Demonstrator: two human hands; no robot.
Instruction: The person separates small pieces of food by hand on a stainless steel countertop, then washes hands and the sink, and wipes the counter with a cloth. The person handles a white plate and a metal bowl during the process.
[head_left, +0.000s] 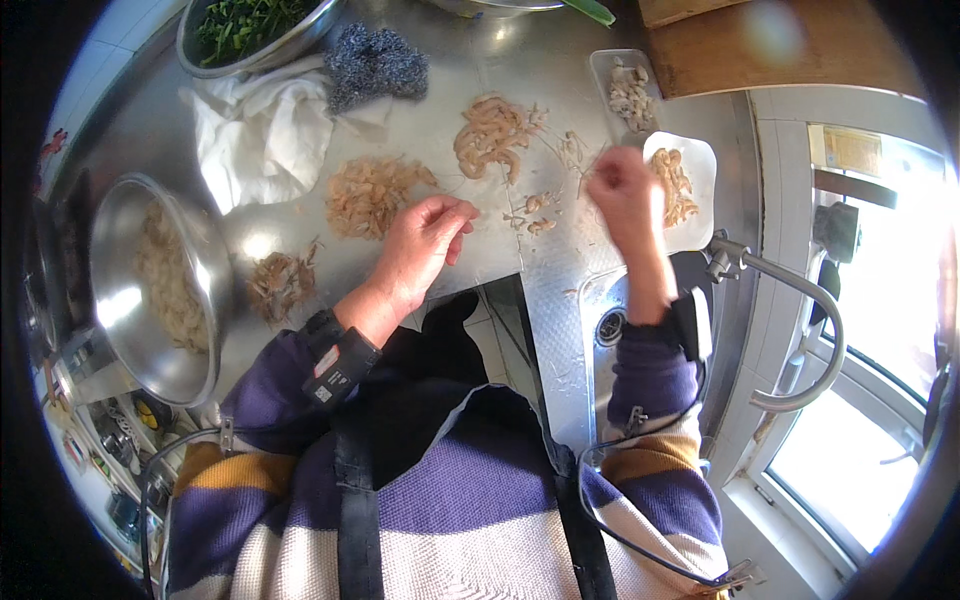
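Observation:
My left hand (424, 251) hovers over the steel counter, thumb and index finger pinched together; whether anything small is between them cannot be made out. Just beyond it lies a loose heap of shrimp shells (367, 196). My right hand (628, 196), blurred, is at the left edge of a white tray (701, 232) that holds peeled shrimp (673, 187). Its fingertips are hidden. Between the hands are a few shrimp scraps (538, 214) and thin feelers. A pile of shrimp (491, 139) sits farther back on the counter.
A steel bowl (120, 247) at left contains more shrimp, near a small pile of shrimp heads (281, 285). Behind are a white cloth (262, 135), a scouring pad (375, 66), a bowl of chopped greens (255, 64) and a clear tray (600, 71). A sink (589, 352) and faucet (829, 322) are right.

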